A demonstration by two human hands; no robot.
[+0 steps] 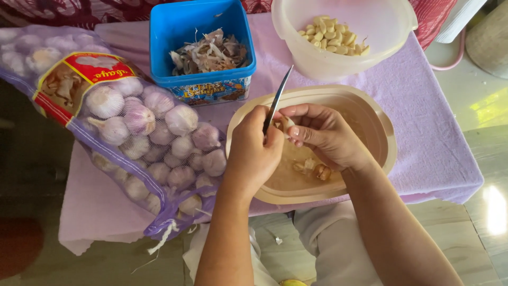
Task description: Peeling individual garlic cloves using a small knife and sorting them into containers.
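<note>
My left hand (255, 151) grips a small knife (279, 95), its blade pointing up and away over a beige oval tray (383, 132). My right hand (323, 135) pinches a garlic clove (287, 125) right beside the blade. Both hands hover over the tray, where a few cloves and bits of skin (312, 168) lie.
A purple mesh sack of whole garlic bulbs (143, 132) lies at the left on a lilac cloth (428, 122). A blue tub (198, 47) holds dry garlic skins. A translucent white bowl (344, 37) at the back holds several peeled cloves. Tiled floor lies to the right.
</note>
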